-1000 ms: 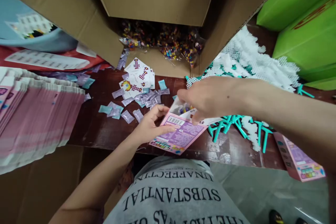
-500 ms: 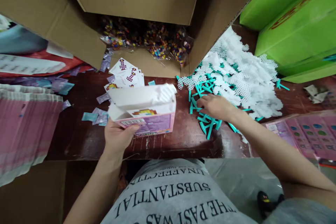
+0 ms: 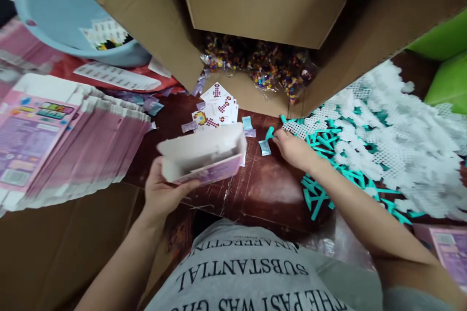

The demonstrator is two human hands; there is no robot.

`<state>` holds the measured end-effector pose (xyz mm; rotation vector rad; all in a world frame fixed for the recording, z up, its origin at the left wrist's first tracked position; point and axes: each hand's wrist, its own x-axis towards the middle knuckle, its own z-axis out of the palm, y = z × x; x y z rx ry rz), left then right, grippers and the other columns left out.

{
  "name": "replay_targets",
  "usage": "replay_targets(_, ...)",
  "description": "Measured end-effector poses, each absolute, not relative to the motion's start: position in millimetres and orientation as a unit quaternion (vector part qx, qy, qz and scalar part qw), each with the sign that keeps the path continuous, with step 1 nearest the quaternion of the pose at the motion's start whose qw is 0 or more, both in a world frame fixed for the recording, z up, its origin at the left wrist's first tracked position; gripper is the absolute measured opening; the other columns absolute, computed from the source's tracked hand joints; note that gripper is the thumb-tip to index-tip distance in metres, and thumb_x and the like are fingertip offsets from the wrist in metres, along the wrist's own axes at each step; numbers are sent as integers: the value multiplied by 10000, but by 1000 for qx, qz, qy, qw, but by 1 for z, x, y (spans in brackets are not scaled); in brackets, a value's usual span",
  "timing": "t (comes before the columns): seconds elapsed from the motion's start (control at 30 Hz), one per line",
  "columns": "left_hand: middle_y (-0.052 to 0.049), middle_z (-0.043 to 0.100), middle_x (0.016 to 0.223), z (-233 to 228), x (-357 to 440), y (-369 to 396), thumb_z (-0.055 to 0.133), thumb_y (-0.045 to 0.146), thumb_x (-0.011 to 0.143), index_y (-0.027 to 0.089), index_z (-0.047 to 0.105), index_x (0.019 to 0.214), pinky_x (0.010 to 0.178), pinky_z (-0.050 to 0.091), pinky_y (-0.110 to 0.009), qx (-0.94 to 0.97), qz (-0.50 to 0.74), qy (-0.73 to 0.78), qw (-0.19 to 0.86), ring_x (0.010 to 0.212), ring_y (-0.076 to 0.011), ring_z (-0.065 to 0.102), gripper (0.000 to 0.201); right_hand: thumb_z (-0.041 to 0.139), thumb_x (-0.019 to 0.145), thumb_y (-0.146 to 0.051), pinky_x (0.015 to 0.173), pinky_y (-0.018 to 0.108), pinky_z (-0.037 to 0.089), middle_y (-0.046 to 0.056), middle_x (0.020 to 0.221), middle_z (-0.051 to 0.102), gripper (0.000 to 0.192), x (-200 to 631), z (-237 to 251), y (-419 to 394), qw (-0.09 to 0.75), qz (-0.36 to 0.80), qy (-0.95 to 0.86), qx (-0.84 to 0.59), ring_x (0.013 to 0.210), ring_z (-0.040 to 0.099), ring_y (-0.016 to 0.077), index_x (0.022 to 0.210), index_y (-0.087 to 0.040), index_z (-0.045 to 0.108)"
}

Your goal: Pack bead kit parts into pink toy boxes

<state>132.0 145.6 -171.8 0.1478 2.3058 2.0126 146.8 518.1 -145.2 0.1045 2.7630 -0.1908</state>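
Note:
My left hand (image 3: 166,189) grips a small pink-and-white carton (image 3: 209,172) by its left end. The carton's top is open, its white flap raised at the back, and its inside is mostly in shadow. My right hand (image 3: 294,149) pinches a teal plastic T-shaped piece (image 3: 269,133) just right of the carton. Below that piece lies a small pale-blue sachet (image 3: 265,147). Behind the right hand spreads a heap of teal pieces (image 3: 317,194) with white perforated pegboards (image 3: 386,150) on top. Printed pattern cards (image 3: 219,107) lie fanned behind the carton.
A large cardboard box (image 3: 262,5) at the back holds clear bags of colourful beads (image 3: 268,75). Flattened pink cartons (image 3: 98,141) are stacked at left, near a blue basin (image 3: 69,14). Green boxes (image 3: 448,82) stand at right. The dark red tabletop (image 3: 270,189) has scratches.
My right hand has moved away from the teal heap towards the carton with one teal piece in its fingers. My left hand still holds the carton, now tilted. The view has swung left.

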Motion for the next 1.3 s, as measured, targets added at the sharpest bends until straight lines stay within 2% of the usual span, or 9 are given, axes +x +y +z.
replay_targets(0.1, 20, 746, 930, -165, 140, 166, 1007, 396, 677, 271, 596, 1012, 795, 646, -350, 119, 651, 749, -12, 848, -208, 748, 544, 458, 1101, -451, 828, 396, 546, 243, 1205, 773, 410, 130, -152, 488, 218, -54, 970, 98, 1129, 763, 363, 1314, -133, 604)
replay_targets(0.23, -69, 786, 1206, -156, 143, 180, 933, 295, 810, 278, 622, 1169, 962, 665, -427, 250, 651, 716, -41, 1108, -261, 781, 476, 591, 1040, -406, 818, 374, 568, 133, 1161, 810, 214, 138, -141, 495, 228, -75, 970, 42, 1076, 780, 326, 1073, -227, 703)
replay_targets(0.4, -76, 777, 1259, -158, 143, 188, 928, 200, 817, 285, 615, 1288, 966, 668, -369, 290, 656, 694, -67, 1095, -229, 798, 571, 568, 1051, -536, 749, 424, 597, 79, 970, 783, 264, 188, -64, 512, -90, -236, 967, 40, 860, 756, 294, 1036, -305, 696)
replay_targets(0.63, -75, 767, 1191, -151, 151, 228, 977, 374, 756, 248, 598, 1290, 969, 654, -383, 182, 681, 707, 63, 1078, -247, 787, 667, 445, 1114, -551, 531, 362, 494, 172, 1167, 746, 432, 190, -21, 450, -75, -109, 986, -100, 889, 738, 278, 1250, -200, 658)
replay_targets(0.83, -82, 773, 1258, -153, 155, 236, 984, 327, 751, 247, 592, 1325, 907, 649, -305, 180, 736, 639, 136, 1131, -232, 778, 700, 479, 1097, -211, 829, 393, 608, 107, 1154, 755, 238, 180, -21, 453, -17, -24, 956, -292, 1016, 706, 261, 1115, -213, 716)
replay_targets(0.93, -65, 787, 1214, -159, 154, 238, 992, 315, 744, 239, 612, 1309, 862, 649, -281, 190, 751, 621, 120, 1069, -212, 791, 685, 513, 1107, -216, 944, 392, 610, 122, 1218, 755, 215, 187, -22, 460, -104, -60, 950, -289, 1101, 710, 250, 1165, -151, 710)
replay_targets(1.07, -55, 789, 1188, -163, 155, 242, 989, 280, 754, 238, 616, 1298, 867, 651, -285, 201, 749, 624, 93, 1045, -205, 792, 661, 570, 1113, -311, 947, 426, 602, 103, 976, 800, 239, 203, -38, 460, -200, -30, 961, -189, 908, 751, 237, 1079, -124, 713)
replay_targets(1.2, -47, 753, 1265, -167, 157, 250, 963, 276, 799, 302, 582, 1404, 911, 644, -298, 251, 741, 618, 83, 1122, -213, 766, 716, 541, 1128, -267, 1159, 434, 527, 61, 1153, 823, 238, 220, -52, 464, -171, -157, 952, -199, 968, 778, 173, 1295, -153, 667)
replay_targets(1.3, -37, 713, 1326, -172, 159, 255, 899, 290, 876, 421, 368, 1613, 895, 648, -319, 276, 744, 604, 70, 1068, -193, 759, 918, 674, 1055, -280, 1166, 497, 522, 97, 1343, 755, 400, 232, -65, 481, -253, -211, 940, -90, 1175, 739, 235, 1442, -213, 598)
